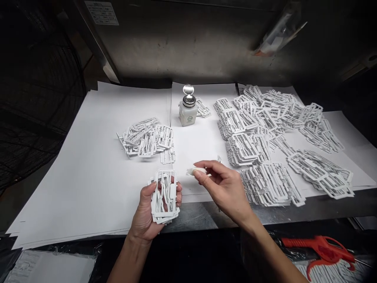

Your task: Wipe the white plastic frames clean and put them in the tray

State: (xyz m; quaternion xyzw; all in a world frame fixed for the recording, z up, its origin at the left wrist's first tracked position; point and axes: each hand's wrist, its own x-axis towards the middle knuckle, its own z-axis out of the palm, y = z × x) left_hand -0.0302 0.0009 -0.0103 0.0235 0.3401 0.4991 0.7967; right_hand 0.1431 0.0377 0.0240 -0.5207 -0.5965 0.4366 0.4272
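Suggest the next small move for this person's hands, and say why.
Probably bring the right hand leftward, touching the white wad to the stack of white frames: the wad is pinched between its fingers, apart from the stack, which the left hand holds with its top exposed.

A: Exposure?
B: Uneven. White paper (88, 165) bright, surroundings dim; mesh (61, 74) on the left nearly black.
A: Light direction?
B: Overhead, by the look of it. Metal back panel (176, 55) dark up top, lighter low down near the paper.
A: Glare?
B: Bottle lid (188, 90) catches a highlight. Faint sheen on the metal table edge (194, 215).
A: Shadows?
B: Soft around the piled frames (263, 184); deep black below the table edge.
A: Sharpness?
B: Handheld frames (171, 200) clear enough, far piles softer. Label (101, 12) too small to read.
A: Distortion?
B: Wide-angle stretch toward the sides, corners dark.
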